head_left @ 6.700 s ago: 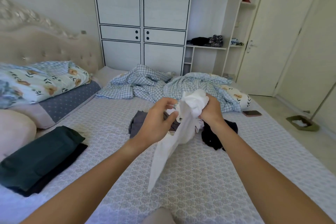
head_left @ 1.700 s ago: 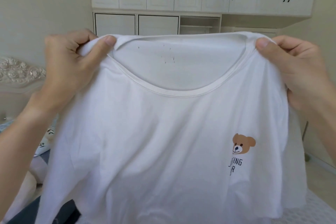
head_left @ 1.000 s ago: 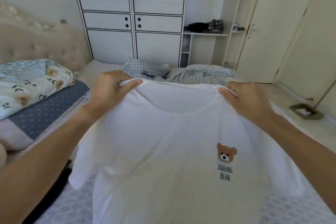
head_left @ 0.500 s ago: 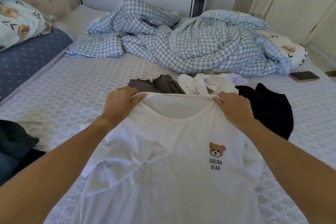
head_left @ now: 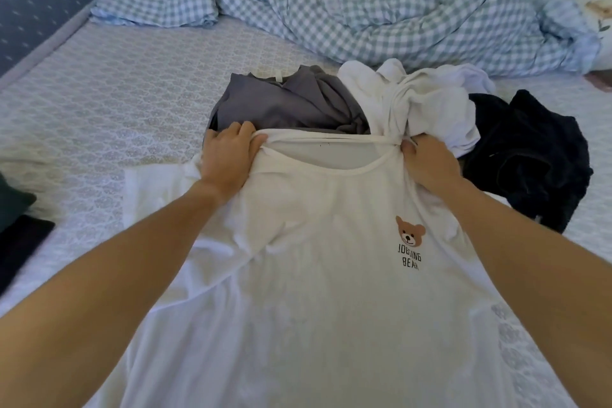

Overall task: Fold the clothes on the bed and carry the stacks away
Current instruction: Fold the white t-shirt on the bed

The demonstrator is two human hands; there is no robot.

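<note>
A white T-shirt with a bear print (head_left: 331,275) lies spread front-up on the bed (head_left: 116,93), collar away from me. My left hand (head_left: 228,152) grips its left shoulder by the collar and my right hand (head_left: 427,162) grips the right shoulder. Just beyond the collar lies an unfolded heap: a grey garment (head_left: 284,103), a crumpled white garment (head_left: 427,99) and a black garment (head_left: 530,156) to the right. At the left edge sits a folded stack of dark clothes (head_left: 16,219), partly cut off.
A rumpled blue checked duvet (head_left: 364,0) fills the far side of the bed. A blue dotted pillow (head_left: 36,7) lies at the far left. Patterned mattress shows on the left between the shirt and the pillow.
I have lowered the white T-shirt from held up in the air onto the bed, both hands still on its shoulders. My view has tilted down toward the mattress.
</note>
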